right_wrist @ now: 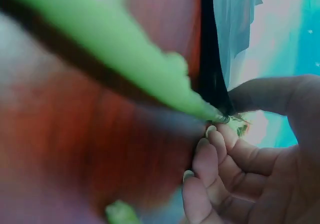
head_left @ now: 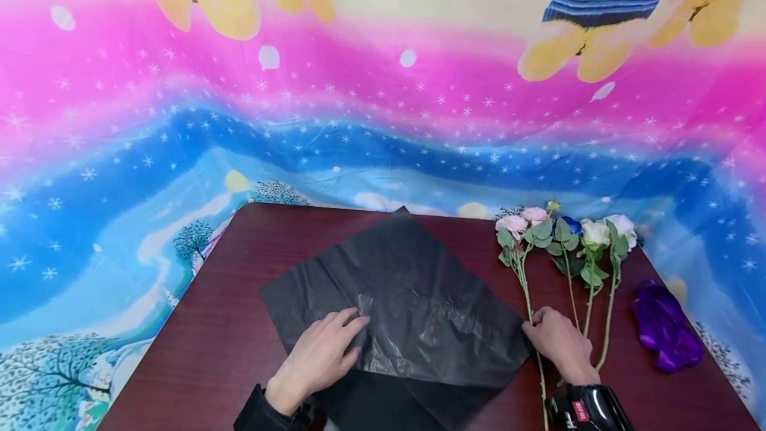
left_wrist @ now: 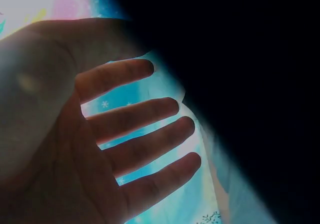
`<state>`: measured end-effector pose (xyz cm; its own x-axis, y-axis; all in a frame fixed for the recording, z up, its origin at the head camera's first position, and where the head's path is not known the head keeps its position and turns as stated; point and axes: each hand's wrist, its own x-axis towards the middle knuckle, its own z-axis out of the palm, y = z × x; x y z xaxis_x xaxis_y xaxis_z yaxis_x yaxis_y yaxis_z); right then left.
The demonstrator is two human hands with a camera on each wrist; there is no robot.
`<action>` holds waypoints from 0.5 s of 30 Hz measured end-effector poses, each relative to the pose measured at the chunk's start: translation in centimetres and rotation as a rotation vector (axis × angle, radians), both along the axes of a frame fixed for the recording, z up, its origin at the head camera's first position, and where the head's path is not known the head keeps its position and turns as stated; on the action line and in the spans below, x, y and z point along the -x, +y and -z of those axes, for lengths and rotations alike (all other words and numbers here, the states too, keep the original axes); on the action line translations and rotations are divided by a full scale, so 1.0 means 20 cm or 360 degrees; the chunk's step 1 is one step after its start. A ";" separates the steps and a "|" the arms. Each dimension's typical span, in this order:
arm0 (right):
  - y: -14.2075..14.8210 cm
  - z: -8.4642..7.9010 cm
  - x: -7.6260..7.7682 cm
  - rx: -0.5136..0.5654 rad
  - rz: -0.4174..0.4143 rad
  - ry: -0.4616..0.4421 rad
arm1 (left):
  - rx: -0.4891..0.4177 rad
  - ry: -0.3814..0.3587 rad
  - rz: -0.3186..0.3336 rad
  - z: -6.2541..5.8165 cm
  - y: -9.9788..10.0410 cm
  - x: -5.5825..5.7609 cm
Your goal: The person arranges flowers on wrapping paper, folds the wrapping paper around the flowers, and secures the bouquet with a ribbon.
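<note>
A large sheet of black wrapping paper [head_left: 407, 271] lies in a diamond over the table, creased across its middle, its near part folded. Fingers spread and fairly straight, my left hand [head_left: 320, 354] is over the paper's left side; its wrist view shows the fingers apart with nothing between them. At the sheet's right corner my right hand [head_left: 559, 341] pinches the paper's edge [right_wrist: 212, 59] between thumb and forefinger. A green flower stem [right_wrist: 110, 39] runs right by these fingertips. That stem belongs to the pink artificial roses [head_left: 511, 225].
White roses [head_left: 596, 235] and a blue rose [head_left: 571, 225] lie at the back right of the dark red table [head_left: 221, 324], their stems passing by my right hand. A bunched purple ribbon [head_left: 665, 328] is near the right edge. A printed cloth [head_left: 359, 85] hangs behind.
</note>
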<state>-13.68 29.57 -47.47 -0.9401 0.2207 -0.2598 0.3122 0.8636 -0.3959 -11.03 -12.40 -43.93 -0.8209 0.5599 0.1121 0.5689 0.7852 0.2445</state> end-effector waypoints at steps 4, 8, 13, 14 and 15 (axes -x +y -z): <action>0.01 0.00 0.01 0.0027 0.0022 -0.0069 | -0.0010 0.0015 0.0005 0.01 0.00 -0.01; 0.03 0.00 0.01 0.0044 0.0033 -0.0078 | -0.0009 0.0033 0.0009 0.02 0.00 -0.01; 0.04 0.00 0.02 0.0087 0.0019 -0.0084 | -0.0010 0.0038 0.0016 0.03 -0.01 -0.01; 0.04 0.00 0.02 0.0106 0.0009 -0.0085 | -0.0011 0.0030 0.0020 0.03 -0.01 -0.01; 0.04 0.00 0.02 0.0128 -0.0002 -0.0086 | -0.0010 0.0022 0.0024 0.03 -0.02 -0.01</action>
<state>-14.10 30.34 -47.51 -0.9244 0.1961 -0.3271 0.3341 0.8302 -0.4464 -10.84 -12.72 -44.56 -0.8108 0.5714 0.1267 0.5839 0.7750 0.2416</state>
